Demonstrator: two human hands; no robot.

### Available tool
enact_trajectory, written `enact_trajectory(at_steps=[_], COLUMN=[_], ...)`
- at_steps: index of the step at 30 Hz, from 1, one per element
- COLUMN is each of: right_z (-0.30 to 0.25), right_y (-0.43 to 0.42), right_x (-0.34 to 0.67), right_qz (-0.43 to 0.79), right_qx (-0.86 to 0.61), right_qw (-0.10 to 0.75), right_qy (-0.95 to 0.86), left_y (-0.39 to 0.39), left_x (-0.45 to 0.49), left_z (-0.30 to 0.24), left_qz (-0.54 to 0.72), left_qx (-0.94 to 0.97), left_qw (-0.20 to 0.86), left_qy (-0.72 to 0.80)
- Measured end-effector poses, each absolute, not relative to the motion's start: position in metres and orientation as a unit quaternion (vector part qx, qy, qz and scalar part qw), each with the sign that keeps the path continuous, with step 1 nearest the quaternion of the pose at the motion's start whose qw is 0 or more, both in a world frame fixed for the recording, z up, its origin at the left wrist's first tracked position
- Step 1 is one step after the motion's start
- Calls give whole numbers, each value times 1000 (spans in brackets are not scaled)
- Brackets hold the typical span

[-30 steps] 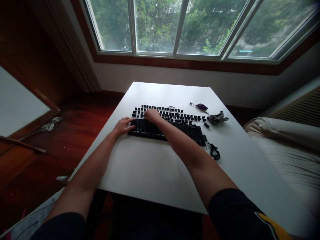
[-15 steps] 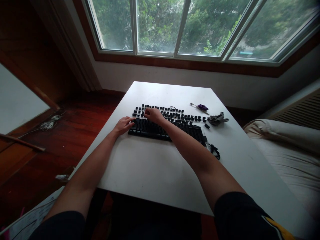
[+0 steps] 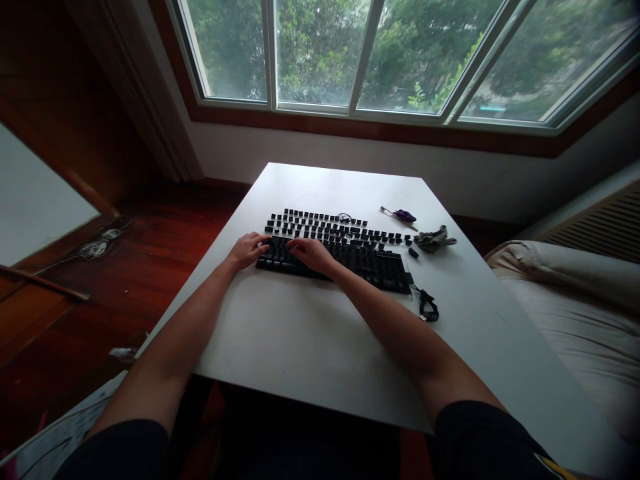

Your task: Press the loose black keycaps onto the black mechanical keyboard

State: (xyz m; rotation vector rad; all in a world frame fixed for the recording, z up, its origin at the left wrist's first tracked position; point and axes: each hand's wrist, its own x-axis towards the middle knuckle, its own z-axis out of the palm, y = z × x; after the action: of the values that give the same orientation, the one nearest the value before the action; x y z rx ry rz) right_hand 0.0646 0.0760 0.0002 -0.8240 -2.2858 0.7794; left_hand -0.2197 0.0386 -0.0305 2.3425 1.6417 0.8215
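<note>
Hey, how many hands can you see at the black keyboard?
2. The left hand is at the left end of the keyboard; the right hand is over its keys, farther right. No others are visible.

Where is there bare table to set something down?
Bare tabletop lies between the keyboard and near edge, and beyond the loose keycaps toward the window. Crowded: the keyboard, under the right hand, and its keycap-strewn far side.

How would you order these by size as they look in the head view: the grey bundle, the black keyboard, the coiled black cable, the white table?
1. White table
2. Black keyboard
3. Grey bundle and coiled black cable: too alike to rank, and the cable lies nearer the camera.
</note>
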Motion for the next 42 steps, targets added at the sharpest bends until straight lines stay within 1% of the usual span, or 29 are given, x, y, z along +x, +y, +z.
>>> enact_trajectory(at_steps=[4, 11, 23, 29, 42], right_z=[-3, -2, 0, -4, -7], right_y=[66, 57, 42, 41, 41], right_x=[66, 69, 64, 63, 56], right_qz=[291, 297, 200, 167, 202], right_qx=[-290, -328, -360, -346, -393], right_qw=[290, 274, 261, 278, 267], right_qy=[-865, -854, -873, -880, -856], left_y=[39, 37, 35, 34, 38], left_x=[-219, -219, -217, -217, -218], left_z=[-30, -29, -27, -26, -29], left_qz=[272, 265, 255, 260, 267], left_qx=[785, 787, 792, 790, 789], left_qw=[81, 80, 72, 79, 82], left_qy=[550, 551, 550, 550, 547])
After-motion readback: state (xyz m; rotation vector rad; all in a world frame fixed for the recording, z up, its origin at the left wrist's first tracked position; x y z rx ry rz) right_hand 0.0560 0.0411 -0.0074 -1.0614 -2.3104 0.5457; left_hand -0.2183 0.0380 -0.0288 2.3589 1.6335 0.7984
